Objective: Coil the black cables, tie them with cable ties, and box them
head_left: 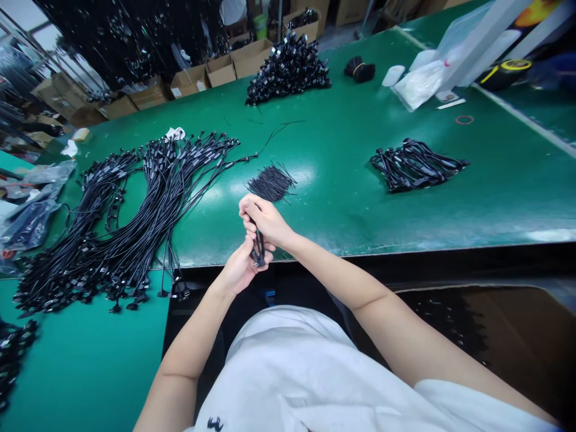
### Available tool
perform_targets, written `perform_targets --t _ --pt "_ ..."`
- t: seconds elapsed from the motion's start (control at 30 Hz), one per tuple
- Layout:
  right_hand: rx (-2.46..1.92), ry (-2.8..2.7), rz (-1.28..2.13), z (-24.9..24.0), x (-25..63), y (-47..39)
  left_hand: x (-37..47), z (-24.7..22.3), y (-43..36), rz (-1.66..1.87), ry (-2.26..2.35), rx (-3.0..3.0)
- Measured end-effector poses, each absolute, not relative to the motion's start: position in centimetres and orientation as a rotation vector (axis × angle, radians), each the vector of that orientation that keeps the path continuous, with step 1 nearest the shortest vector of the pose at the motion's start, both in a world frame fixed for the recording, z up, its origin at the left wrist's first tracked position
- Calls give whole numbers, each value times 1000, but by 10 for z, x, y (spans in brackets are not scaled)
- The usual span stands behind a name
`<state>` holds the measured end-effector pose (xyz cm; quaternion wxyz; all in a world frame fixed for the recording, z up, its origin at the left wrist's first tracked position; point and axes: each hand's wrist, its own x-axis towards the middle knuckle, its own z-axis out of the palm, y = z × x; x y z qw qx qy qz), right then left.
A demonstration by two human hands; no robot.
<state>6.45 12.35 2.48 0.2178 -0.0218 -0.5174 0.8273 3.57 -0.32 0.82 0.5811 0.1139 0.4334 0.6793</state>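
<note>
A folded black cable is between my two hands, just over the table's front edge. My left hand is closed round its lower end, where a connector shows. Over the upper end my right hand is closed, its fingers hiding that part of the cable. Just beyond the hands lies a small heap of thin black ties. Long straight black cables are spread in bunches to the left. On the right rests a pile of folded black cables.
The green table carries a tall heap of black bundled cables at the back. Nearby are a dark tied bundle, a plastic bag, a tape measure and a red rubber band. Below right stands an open cardboard box.
</note>
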Motion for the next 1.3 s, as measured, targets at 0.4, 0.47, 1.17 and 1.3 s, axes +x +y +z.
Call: perform_targets --t 0.4,0.47,1.17,1.3 --pt "44 -1639 1991 21 73 127 34 12 -13 1528 826 279" --pt "46 -1665 2022 20 75 128 35 11 -13 1527 834 294" --pt "-285 -1198 2647 25 87 117 37 -1 -9 1406 1034 360" --pt "-275 -1510 2440 3 98 130 45 -10 -10 1421 1143 324"
